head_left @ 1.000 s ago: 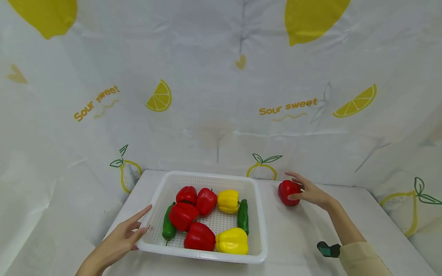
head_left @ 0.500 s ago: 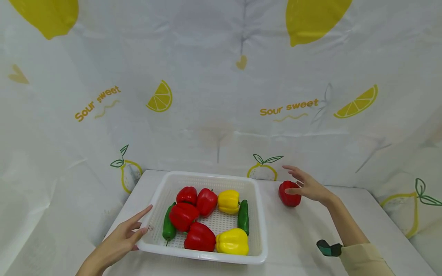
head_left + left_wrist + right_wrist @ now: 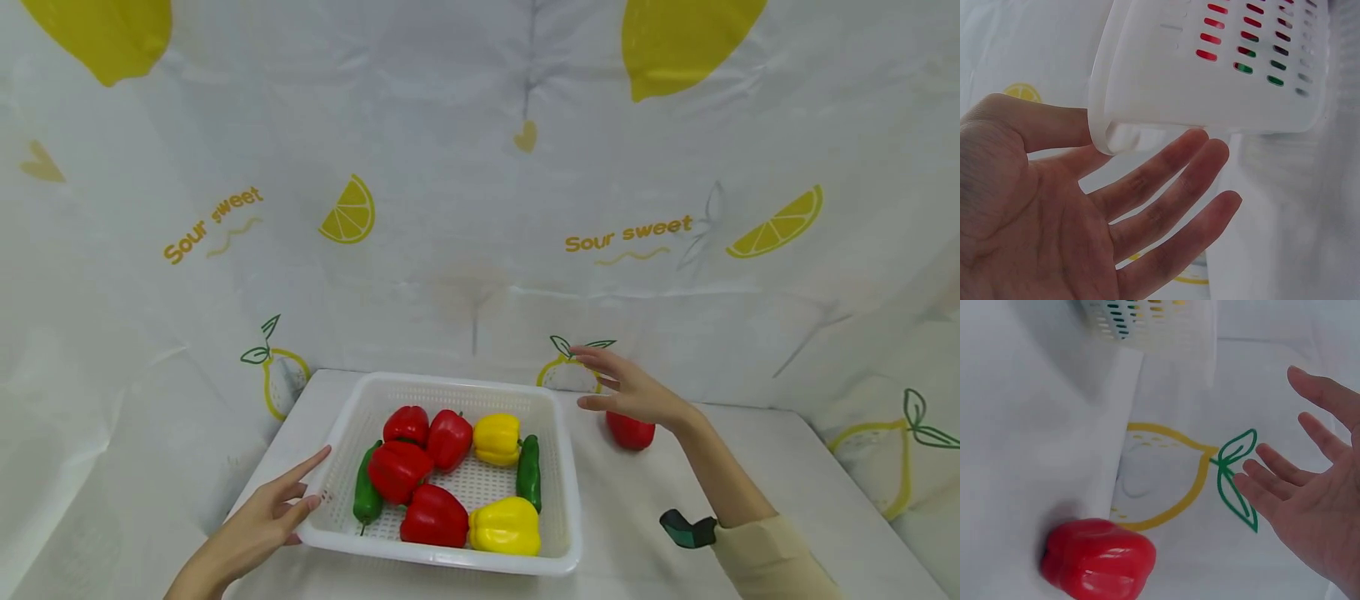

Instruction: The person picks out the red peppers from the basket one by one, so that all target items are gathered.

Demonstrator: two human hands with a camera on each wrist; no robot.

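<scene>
A white plastic basket (image 3: 442, 554) holds several red bell peppers (image 3: 400, 469), a yellow bell pepper (image 3: 504, 527) in front, another yellow bell pepper (image 3: 497, 439) further back, and two long green peppers, one at the left (image 3: 367, 492) and one at the right (image 3: 528, 473). My left hand (image 3: 258, 517) lies at its left rim, thumb at the edge and fingers stretched out below, as the left wrist view shows. Right of the basket stands a lone red bell pepper (image 3: 1100, 559), partly hidden behind my right hand (image 3: 633, 396) in the head view. That hand hovers with spread fingers, holding nothing.
A white table (image 3: 637, 508) carries the basket and the lone pepper. Behind it and at both sides hangs a white cloth (image 3: 450, 250) printed with lemons and lettering. A dark wrist strap piece (image 3: 686, 531) sits by the right sleeve.
My right hand has come away from the lone red bell pepper, moving up and left towards the basket. The pepper stays in place. My left hand has not moved.
</scene>
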